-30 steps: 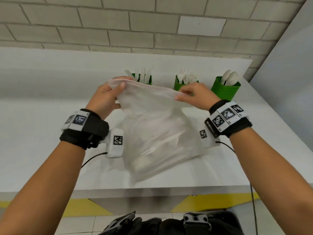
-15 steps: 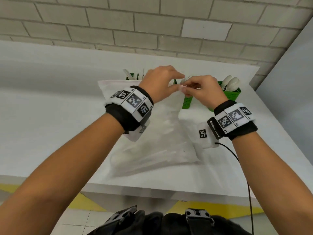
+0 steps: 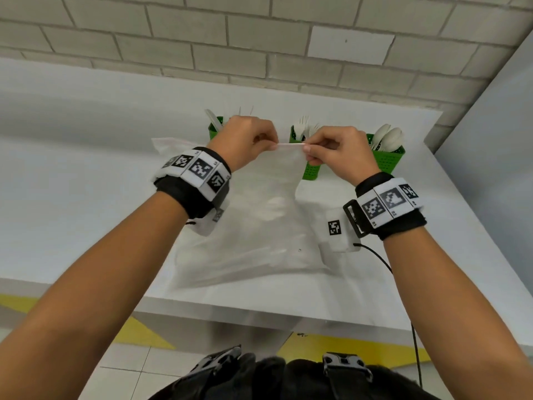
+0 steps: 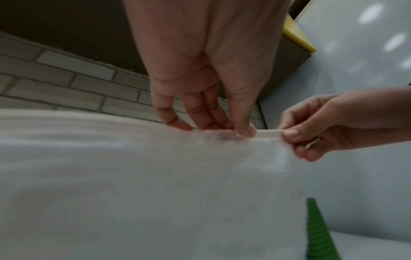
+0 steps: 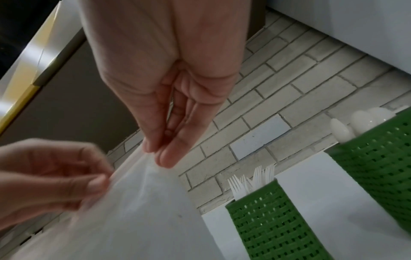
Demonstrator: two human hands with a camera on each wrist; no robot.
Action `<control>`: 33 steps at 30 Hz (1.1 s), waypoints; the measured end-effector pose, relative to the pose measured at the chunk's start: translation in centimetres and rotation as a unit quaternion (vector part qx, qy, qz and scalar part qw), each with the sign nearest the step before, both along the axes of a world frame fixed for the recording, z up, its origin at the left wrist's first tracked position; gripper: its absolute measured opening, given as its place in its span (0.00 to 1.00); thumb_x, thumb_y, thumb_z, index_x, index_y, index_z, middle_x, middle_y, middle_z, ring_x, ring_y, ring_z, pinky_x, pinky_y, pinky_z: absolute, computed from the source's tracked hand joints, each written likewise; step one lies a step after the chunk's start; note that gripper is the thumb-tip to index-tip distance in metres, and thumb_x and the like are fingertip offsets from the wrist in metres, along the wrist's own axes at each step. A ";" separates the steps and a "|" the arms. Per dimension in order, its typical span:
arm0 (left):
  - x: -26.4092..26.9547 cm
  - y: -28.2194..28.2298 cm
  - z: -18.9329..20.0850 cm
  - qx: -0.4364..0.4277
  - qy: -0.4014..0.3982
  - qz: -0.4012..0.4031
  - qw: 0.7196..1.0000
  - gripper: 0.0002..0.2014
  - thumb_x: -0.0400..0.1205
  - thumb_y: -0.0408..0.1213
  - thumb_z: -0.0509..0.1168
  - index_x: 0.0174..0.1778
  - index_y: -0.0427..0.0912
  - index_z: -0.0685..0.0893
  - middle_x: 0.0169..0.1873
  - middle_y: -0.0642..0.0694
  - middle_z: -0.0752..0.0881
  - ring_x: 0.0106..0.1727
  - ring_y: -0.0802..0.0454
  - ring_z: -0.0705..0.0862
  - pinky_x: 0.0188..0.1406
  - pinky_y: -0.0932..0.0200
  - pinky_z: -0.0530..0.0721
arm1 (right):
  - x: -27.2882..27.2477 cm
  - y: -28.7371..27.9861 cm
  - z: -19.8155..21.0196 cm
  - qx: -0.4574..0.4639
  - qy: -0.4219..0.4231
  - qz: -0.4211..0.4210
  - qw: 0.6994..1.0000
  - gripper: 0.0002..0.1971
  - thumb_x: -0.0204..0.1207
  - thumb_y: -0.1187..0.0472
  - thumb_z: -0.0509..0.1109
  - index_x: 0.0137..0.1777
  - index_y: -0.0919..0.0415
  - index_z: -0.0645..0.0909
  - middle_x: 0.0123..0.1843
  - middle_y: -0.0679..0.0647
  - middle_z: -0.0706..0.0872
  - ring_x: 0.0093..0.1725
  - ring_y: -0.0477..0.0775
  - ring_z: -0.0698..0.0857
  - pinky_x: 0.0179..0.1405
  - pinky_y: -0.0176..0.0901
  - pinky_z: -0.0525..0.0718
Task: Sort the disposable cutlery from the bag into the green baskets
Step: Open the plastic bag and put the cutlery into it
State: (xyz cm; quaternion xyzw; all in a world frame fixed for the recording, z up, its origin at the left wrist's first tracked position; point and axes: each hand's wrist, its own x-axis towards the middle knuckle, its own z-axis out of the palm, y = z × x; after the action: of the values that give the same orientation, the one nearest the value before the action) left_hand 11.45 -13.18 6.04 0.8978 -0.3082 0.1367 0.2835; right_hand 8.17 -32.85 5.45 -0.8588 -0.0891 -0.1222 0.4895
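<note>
Since a second ago, when I held the bag by its two top corners, my left hand (image 3: 245, 141) has crossed to the right along the top edge, and both hands now sit close together near the bag's right corner. My left thumb and fingers (image 4: 244, 131) pinch the edge of the translucent plastic bag (image 3: 259, 226), and my right hand (image 3: 337, 153) pinches the same edge just beside them, thumb against forefinger, a short stretch of the rim pulled taut between us. From the right wrist view my right fingertips (image 5: 164, 156) close on the film at its corner while the left hand (image 5: 51, 176) shows blurred at lower left.

Below my grip the bag hangs and slumps onto the white counter (image 3: 86, 212), with pale cutlery shapes faintly visible through it; I cannot tell which kinds. Behind it stand three green baskets in a row near the brick wall (image 3: 259, 47): the left basket (image 3: 215, 129), partly hidden by my left hand, holds white knives; the middle basket (image 3: 310, 170) holds white forks (image 5: 251, 179); the right basket (image 3: 388, 160) holds white spoons (image 3: 388, 138).
</note>
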 end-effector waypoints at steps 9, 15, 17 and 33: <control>1.8 11.2 -2.0 0.000 -0.079 0.100 0.992 0.11 0.78 0.39 0.64 0.48 0.41 0.90 0.40 0.38 0.88 0.40 0.39 0.85 0.43 0.50 0.81 | 0.6 -2.6 0.1 0.060 0.017 -0.076 0.995 0.06 0.74 0.72 0.71 0.49 0.73 0.84 0.33 0.56 0.84 0.28 0.39 0.85 0.36 0.32 0.87; 2.7 11.1 -2.4 -0.031 -0.109 0.071 0.991 0.09 0.78 0.26 0.65 0.48 0.37 0.90 0.41 0.34 0.85 0.38 0.38 0.84 0.41 0.58 0.76 | 1.0 0.0 0.6 -0.247 -0.039 -0.159 0.955 0.12 0.77 0.61 0.69 0.59 0.60 0.82 0.58 0.60 0.82 0.60 0.57 0.79 0.65 0.51 0.74; 2.8 10.3 -2.0 -0.029 -0.113 0.039 0.992 0.11 0.77 0.25 0.63 0.48 0.37 0.90 0.42 0.34 0.85 0.40 0.38 0.84 0.42 0.59 0.75 | 0.9 2.8 1.4 -0.341 -0.069 -0.119 0.930 0.20 0.79 0.55 0.67 0.70 0.53 0.76 0.72 0.56 0.73 0.75 0.59 0.65 0.72 0.55 0.63; -0.3 7.8 -1.5 -0.147 0.102 0.189 0.966 0.20 0.80 0.53 0.64 0.45 0.36 0.81 0.37 0.48 0.81 0.31 0.59 0.81 0.34 0.73 0.76 | 4.3 9.2 1.8 -0.267 0.199 0.002 0.943 0.20 0.86 0.54 0.54 0.32 0.57 0.70 0.33 0.51 0.75 0.42 0.56 0.77 0.31 0.39 0.69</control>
State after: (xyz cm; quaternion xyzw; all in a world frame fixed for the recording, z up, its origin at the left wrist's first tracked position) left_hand 11.18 -5.33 4.55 0.8971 -0.0793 0.1396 0.4116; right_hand 12.50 -23.60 7.24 -0.9645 -0.0211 0.0800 0.2506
